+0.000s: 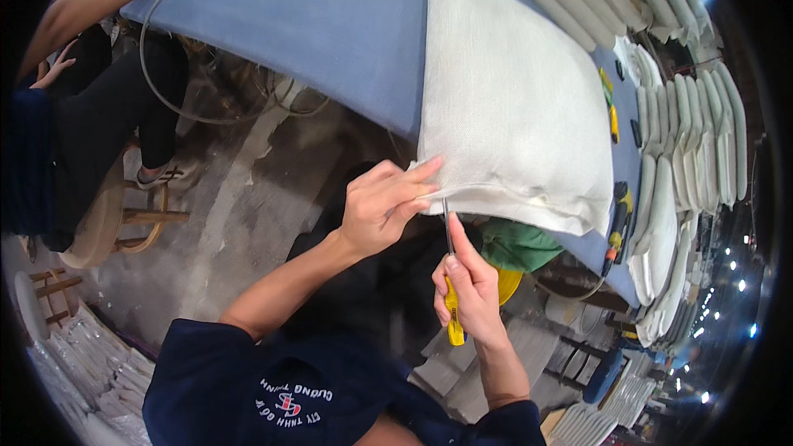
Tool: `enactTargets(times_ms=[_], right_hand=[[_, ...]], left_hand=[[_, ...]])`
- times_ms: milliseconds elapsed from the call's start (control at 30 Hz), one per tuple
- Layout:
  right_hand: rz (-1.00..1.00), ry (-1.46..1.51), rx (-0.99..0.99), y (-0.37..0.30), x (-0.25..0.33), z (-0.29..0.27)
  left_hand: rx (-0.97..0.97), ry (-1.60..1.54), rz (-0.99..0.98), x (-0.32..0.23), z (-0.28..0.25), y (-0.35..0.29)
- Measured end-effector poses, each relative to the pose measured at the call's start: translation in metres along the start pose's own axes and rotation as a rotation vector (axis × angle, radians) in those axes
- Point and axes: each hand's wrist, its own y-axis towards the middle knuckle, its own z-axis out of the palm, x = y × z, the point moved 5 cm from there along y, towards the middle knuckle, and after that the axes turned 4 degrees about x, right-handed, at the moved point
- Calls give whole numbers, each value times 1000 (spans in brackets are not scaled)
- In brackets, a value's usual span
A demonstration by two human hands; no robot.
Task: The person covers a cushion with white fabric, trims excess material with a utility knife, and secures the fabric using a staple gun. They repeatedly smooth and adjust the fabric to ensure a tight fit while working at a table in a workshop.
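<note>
Where the white cushion (516, 107) lies, just ahead of my fingers, I judge the step to be working its near edge with the yellow-handled tool (453, 314). My right hand (471, 289) is wrapped round the handle, forefinger along the shank; my left hand (384, 206), half-curled, touches the corner, pinch unclear. The next move calls for a steady tip. Beyond the fingers spreads the blue table (314, 41).

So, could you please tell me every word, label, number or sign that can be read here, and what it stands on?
Navy shirt: white lettering curves around a red-and-white emblem; I won't copy the wording.
Yellow-handled screwdriver-like tool: small dark marks, too small to read.
I can make out no other text.
</note>
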Motion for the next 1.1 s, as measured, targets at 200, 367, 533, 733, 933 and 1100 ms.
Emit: enactTargets(times_ms=[200, 367, 533, 733, 933, 1100], right_hand=[[-162, -358, 61, 12, -7, -39], [-194, -431, 122, 13, -7, -49], [-147, -367, 126, 0, -21, -58], [-140, 65, 136, 10, -39, -33], [-314, -209, 106, 10, -64, -51], [-115, 101, 109, 7, -46, -28]], left_hand=[[-9, 64, 125, 5, -3, 11], [-9, -72, -319, 32, -9, 25], [25, -72, -169, 37, -6, 27], [24, 85, -81, 28, -5, 32], [116, 119, -124, 16, -11, 46], [132, 114, -188, 19, -8, 42]])
